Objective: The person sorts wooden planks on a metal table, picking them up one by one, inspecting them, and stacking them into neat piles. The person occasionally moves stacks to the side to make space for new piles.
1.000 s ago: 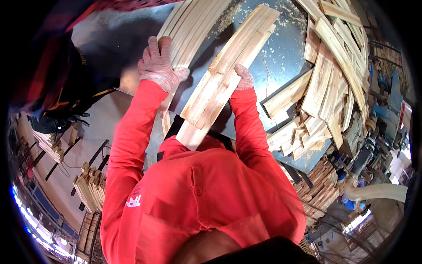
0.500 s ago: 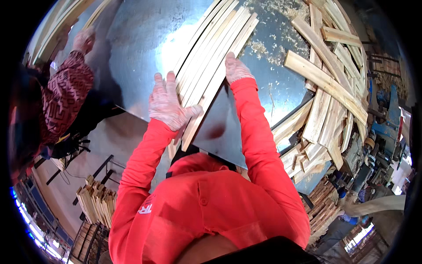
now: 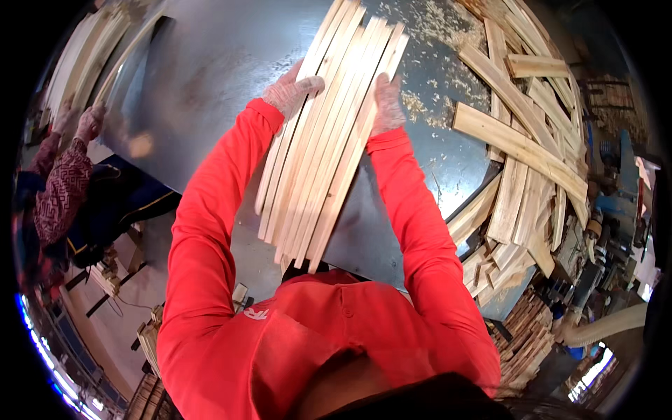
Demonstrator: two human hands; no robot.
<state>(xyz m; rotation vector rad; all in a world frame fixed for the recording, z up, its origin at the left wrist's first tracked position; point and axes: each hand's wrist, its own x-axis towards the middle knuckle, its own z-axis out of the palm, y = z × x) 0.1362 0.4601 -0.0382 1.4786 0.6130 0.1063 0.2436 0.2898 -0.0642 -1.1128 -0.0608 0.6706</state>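
Slat bundle [image 3: 332, 133] at upper center of frame, over the metal table [image 3: 210, 84], long axis slanting down toward my red shirt [image 3: 392, 336]. Can't tell if it's resting or lifted. Ends are stepped, lower ones especially, and dark gaps show between some slats. My left hand [image 3: 290, 91] is half-curled on the left edge, thumb over the top face. My right hand [image 3: 388, 108] bears on the right edge; lower fingers hidden, so can't tell how far they curl. Bundle's pinched between the two. To do this well, I'd say: squeeze evenly from both sides, hands level with each other, or the middle slats could slip lengthwise. Shavings [image 3: 444, 31] at upper right and loose boards [image 3: 521, 147] at right, both well clear of the bundle. Co-worker's hand [image 3: 91, 122] at upper left, near more slats [image 3: 80, 59].
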